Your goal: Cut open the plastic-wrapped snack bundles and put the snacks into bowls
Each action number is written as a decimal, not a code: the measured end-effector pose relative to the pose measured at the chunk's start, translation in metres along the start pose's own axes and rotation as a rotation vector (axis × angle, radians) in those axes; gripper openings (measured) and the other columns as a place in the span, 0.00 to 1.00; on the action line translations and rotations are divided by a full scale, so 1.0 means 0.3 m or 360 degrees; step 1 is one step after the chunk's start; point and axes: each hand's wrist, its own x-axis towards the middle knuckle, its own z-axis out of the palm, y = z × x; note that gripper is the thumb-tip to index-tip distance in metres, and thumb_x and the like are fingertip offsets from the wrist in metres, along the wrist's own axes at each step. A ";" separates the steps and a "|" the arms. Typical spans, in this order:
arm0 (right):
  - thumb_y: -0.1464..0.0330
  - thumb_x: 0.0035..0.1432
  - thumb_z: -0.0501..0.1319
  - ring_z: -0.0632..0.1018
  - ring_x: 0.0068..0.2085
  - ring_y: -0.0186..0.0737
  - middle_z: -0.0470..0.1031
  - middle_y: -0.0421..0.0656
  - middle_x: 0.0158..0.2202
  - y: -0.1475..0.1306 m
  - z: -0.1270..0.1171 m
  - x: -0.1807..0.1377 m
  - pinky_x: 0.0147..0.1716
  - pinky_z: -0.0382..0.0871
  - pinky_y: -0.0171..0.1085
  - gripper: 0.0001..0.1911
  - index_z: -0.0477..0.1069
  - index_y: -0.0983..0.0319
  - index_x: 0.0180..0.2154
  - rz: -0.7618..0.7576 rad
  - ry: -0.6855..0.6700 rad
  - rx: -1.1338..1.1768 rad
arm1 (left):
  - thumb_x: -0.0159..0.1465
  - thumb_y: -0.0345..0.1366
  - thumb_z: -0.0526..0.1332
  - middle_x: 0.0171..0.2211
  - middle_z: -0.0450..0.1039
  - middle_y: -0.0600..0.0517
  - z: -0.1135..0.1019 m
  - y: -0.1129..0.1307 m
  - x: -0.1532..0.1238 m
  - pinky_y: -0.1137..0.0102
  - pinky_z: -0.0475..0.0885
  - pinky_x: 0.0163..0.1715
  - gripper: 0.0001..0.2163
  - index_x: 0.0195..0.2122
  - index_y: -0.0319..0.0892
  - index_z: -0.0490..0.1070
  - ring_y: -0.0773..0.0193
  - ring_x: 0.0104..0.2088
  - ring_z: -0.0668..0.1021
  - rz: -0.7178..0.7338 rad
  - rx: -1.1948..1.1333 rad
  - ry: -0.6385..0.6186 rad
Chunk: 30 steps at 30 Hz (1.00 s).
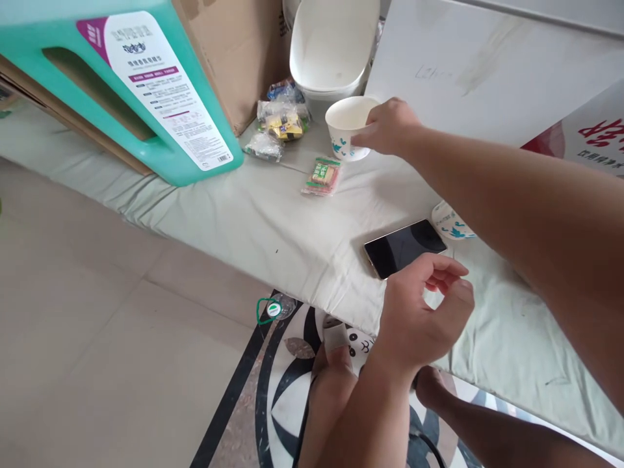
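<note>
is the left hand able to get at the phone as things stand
Probably yes: the left hand hovers right by the phone, which lies flat with nothing between them. The right hand is off at the paper cup, out of the way.

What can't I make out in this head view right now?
Head view:
Second cup: mostly hidden under the right forearm.
Paper cup: right side covered by the right hand.
Teal jug: label print too small; top cut off by the frame edge.
Left hand: palm turned away, so whether it holds anything is hidden.
</note>
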 end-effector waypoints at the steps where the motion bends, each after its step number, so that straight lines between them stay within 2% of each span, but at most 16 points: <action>1: 0.56 0.58 0.70 0.78 0.52 0.53 0.73 0.53 0.52 -0.015 0.016 0.000 0.53 0.74 0.54 0.17 0.76 0.61 0.42 0.0009 -0.0044 0.0029 | 0.60 0.37 0.63 0.33 0.76 0.51 0.001 0.000 0.001 0.64 0.73 0.42 0.05 0.36 0.44 0.73 0.61 0.37 0.77 -0.0017 -0.0011 -0.0003; 3: 0.59 0.57 0.70 0.78 0.51 0.55 0.75 0.52 0.50 -0.040 0.052 -0.005 0.51 0.75 0.56 0.21 0.74 0.59 0.49 -0.0024 -0.0115 0.0061 | 0.59 0.37 0.63 0.32 0.76 0.51 0.003 0.001 0.002 0.64 0.73 0.43 0.05 0.35 0.44 0.73 0.61 0.36 0.77 -0.0045 -0.0031 -0.0011; 5: 0.66 0.52 0.71 0.77 0.55 0.59 0.73 0.54 0.56 -0.053 0.081 -0.022 0.53 0.74 0.61 0.35 0.67 0.58 0.61 -0.0038 -0.0114 0.0022 | 0.59 0.37 0.63 0.32 0.76 0.51 0.000 0.003 0.002 0.63 0.73 0.42 0.05 0.35 0.44 0.74 0.61 0.36 0.77 -0.0068 -0.0041 -0.0009; 7: 0.73 0.48 0.70 0.71 0.63 0.63 0.67 0.56 0.64 -0.051 0.101 -0.050 0.59 0.68 0.68 0.45 0.61 0.56 0.67 -0.0088 -0.0040 -0.0051 | 0.58 0.37 0.63 0.32 0.76 0.51 -0.008 0.007 0.002 0.64 0.72 0.41 0.05 0.35 0.44 0.73 0.62 0.35 0.77 -0.0070 -0.0055 0.0005; 9: 0.75 0.50 0.67 0.64 0.70 0.64 0.63 0.55 0.69 -0.043 0.118 -0.087 0.65 0.58 0.73 0.44 0.60 0.53 0.68 -0.0407 0.0014 -0.0128 | 0.58 0.37 0.63 0.30 0.75 0.52 -0.018 0.010 0.003 0.65 0.72 0.39 0.04 0.34 0.44 0.73 0.63 0.34 0.76 -0.0032 -0.0091 0.0051; 11: 0.77 0.54 0.63 0.57 0.75 0.60 0.61 0.51 0.72 -0.038 0.139 -0.125 0.70 0.50 0.71 0.40 0.63 0.52 0.67 -0.0942 -0.0029 -0.0256 | 0.58 0.36 0.62 0.29 0.73 0.53 -0.025 0.010 0.006 0.66 0.71 0.38 0.03 0.32 0.44 0.72 0.64 0.32 0.74 0.0027 -0.0142 0.0129; 13: 0.78 0.58 0.59 0.58 0.75 0.56 0.61 0.48 0.73 -0.049 0.161 -0.153 0.73 0.47 0.66 0.36 0.65 0.53 0.66 -0.1335 -0.0143 -0.0398 | 0.58 0.37 0.62 0.26 0.71 0.54 -0.026 0.007 0.008 0.66 0.70 0.37 0.03 0.31 0.44 0.71 0.66 0.30 0.72 0.0067 -0.0194 0.0221; 14: 0.78 0.61 0.57 0.61 0.74 0.55 0.64 0.48 0.72 -0.063 0.168 -0.161 0.73 0.47 0.63 0.33 0.65 0.55 0.66 -0.1419 -0.0182 -0.0460 | 0.58 0.37 0.61 0.25 0.69 0.55 -0.024 0.004 0.008 0.67 0.69 0.36 0.03 0.30 0.44 0.70 0.66 0.29 0.71 0.0077 -0.0222 0.0268; 15: 0.75 0.65 0.55 0.67 0.70 0.54 0.68 0.50 0.68 -0.083 0.171 -0.164 0.72 0.49 0.61 0.28 0.67 0.57 0.65 -0.1435 -0.0191 -0.0506 | 0.58 0.37 0.61 0.24 0.68 0.55 -0.022 0.002 0.007 0.67 0.69 0.34 0.03 0.30 0.44 0.70 0.67 0.28 0.70 0.0083 -0.0249 0.0316; 17: 0.67 0.69 0.54 0.77 0.59 0.54 0.74 0.52 0.59 -0.138 0.167 -0.158 0.66 0.59 0.58 0.20 0.71 0.62 0.60 -0.1346 -0.0200 -0.0546 | 0.57 0.36 0.61 0.22 0.65 0.56 -0.020 -0.003 0.004 0.69 0.66 0.31 0.04 0.28 0.44 0.69 0.68 0.26 0.68 0.0098 -0.0300 0.0443; 19: 0.61 0.66 0.59 0.80 0.50 0.54 0.75 0.53 0.54 -0.212 0.159 -0.138 0.56 0.70 0.53 0.17 0.74 0.63 0.51 -0.1189 -0.0232 -0.0445 | 0.56 0.35 0.61 0.20 0.62 0.57 -0.025 -0.004 0.003 0.70 0.63 0.27 0.04 0.25 0.44 0.67 0.69 0.24 0.67 0.0151 -0.0374 0.0619; 21: 0.61 0.61 0.64 0.79 0.49 0.55 0.73 0.54 0.57 -0.299 0.163 -0.104 0.49 0.74 0.50 0.15 0.74 0.62 0.46 -0.1097 -0.0248 -0.0227 | 0.56 0.34 0.60 0.18 0.59 0.58 -0.036 0.001 0.005 0.71 0.60 0.25 0.06 0.24 0.44 0.64 0.70 0.22 0.64 0.0214 -0.0475 0.0856; 22: 0.61 0.60 0.64 0.78 0.53 0.56 0.71 0.55 0.60 -0.344 0.173 -0.082 0.51 0.74 0.50 0.15 0.73 0.62 0.46 -0.1099 -0.0218 -0.0117 | 0.55 0.34 0.60 0.17 0.57 0.58 -0.042 0.005 0.008 0.71 0.58 0.24 0.06 0.23 0.44 0.63 0.71 0.21 0.62 0.0240 -0.0530 0.0985; 25: 0.57 0.65 0.61 0.69 0.67 0.57 0.63 0.55 0.69 -0.468 0.229 -0.008 0.66 0.68 0.51 0.17 0.71 0.62 0.46 -0.1134 -0.0187 0.0100 | 0.53 0.34 0.60 0.16 0.53 0.59 -0.057 0.023 0.018 0.72 0.57 0.22 0.08 0.21 0.44 0.60 0.72 0.20 0.59 0.0237 -0.0668 0.1276; 27: 0.53 0.66 0.59 0.62 0.73 0.60 0.63 0.55 0.70 -0.530 0.274 0.032 0.72 0.58 0.55 0.20 0.71 0.63 0.46 -0.1120 -0.0233 0.0135 | 0.50 0.34 0.60 0.15 0.50 0.60 -0.066 0.034 0.022 0.73 0.56 0.22 0.08 0.20 0.44 0.59 0.73 0.19 0.57 0.0177 -0.0735 0.1318; 30: 0.50 0.60 0.65 0.58 0.74 0.70 0.66 0.55 0.68 -0.578 0.321 0.047 0.74 0.43 0.67 0.26 0.72 0.64 0.49 -0.1107 -0.0278 0.0043 | 0.49 0.34 0.61 0.15 0.51 0.60 -0.088 0.043 0.023 0.74 0.57 0.21 0.07 0.20 0.44 0.62 0.73 0.19 0.58 0.0167 -0.0768 0.1312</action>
